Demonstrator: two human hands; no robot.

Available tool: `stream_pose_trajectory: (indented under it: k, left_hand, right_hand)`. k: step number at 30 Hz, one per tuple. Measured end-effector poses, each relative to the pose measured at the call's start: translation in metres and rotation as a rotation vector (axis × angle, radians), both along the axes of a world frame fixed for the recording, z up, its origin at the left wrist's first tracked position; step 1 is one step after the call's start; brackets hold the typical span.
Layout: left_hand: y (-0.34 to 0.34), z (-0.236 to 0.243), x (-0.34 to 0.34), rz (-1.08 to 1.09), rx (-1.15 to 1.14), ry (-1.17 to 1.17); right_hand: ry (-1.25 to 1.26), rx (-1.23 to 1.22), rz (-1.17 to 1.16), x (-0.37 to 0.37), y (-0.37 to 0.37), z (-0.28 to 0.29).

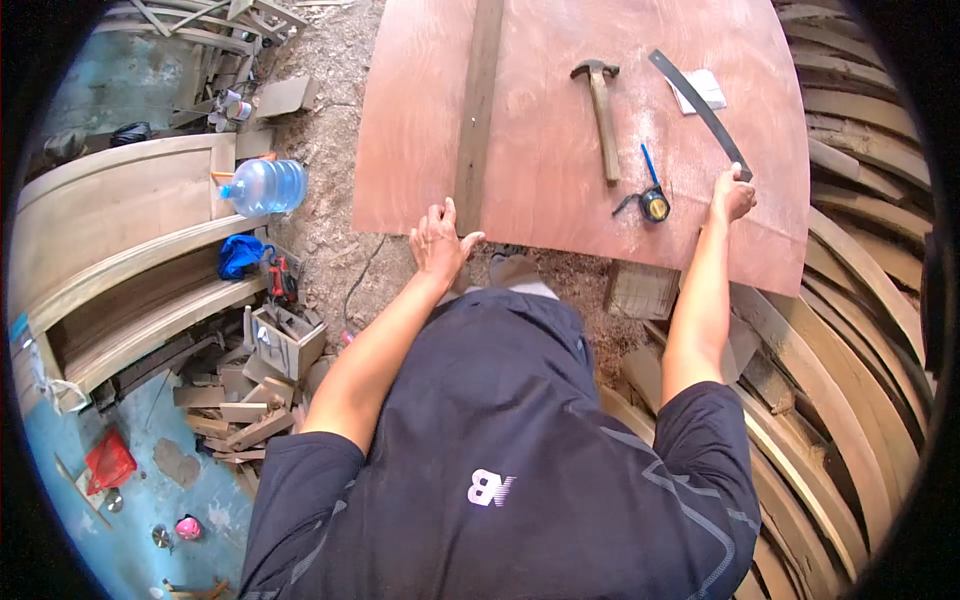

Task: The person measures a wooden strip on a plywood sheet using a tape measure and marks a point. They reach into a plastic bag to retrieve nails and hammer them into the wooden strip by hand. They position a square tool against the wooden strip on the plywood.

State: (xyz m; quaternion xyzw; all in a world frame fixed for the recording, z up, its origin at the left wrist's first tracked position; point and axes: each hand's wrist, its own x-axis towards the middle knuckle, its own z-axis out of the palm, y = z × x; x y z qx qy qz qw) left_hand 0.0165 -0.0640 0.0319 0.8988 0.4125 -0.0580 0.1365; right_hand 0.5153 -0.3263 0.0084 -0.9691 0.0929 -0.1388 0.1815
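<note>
My left hand rests with fingers spread at the near edge of a reddish plywood sheet. Its fingertips and thumb are by the near end of a long, narrow wooden strip lying across the sheet. At the right, my right hand is closed on the near end of a dark metal ruler. The ruler's far part lies over a white paper. Between my hands lie a claw hammer with a wooden handle, a black and yellow tape measure and a blue pen.
Curved wooden pieces are stacked along the right. Sawdust covers the floor at left, where a blue water jug lies near a wooden panel. Wood offcuts and a wooden toolbox are nearer me.
</note>
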Motion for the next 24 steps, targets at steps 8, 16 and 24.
stream_pose_trajectory:
  k: [8,16,24]
  left_hand:
    - [-0.001,0.006,0.008,0.016,0.004,0.004]
    - [0.004,-0.008,-0.003,0.026,-0.013,-0.113]
    - [0.007,0.005,0.006,0.106,-0.126,-0.119]
  right_hand:
    - [0.299,-0.117,-0.241,0.037,0.012,-0.055]
    - [0.408,-0.097,-0.177,0.027,0.020,-0.032]
    - [-0.070,-0.146,0.685,-0.045,0.093,-0.014]
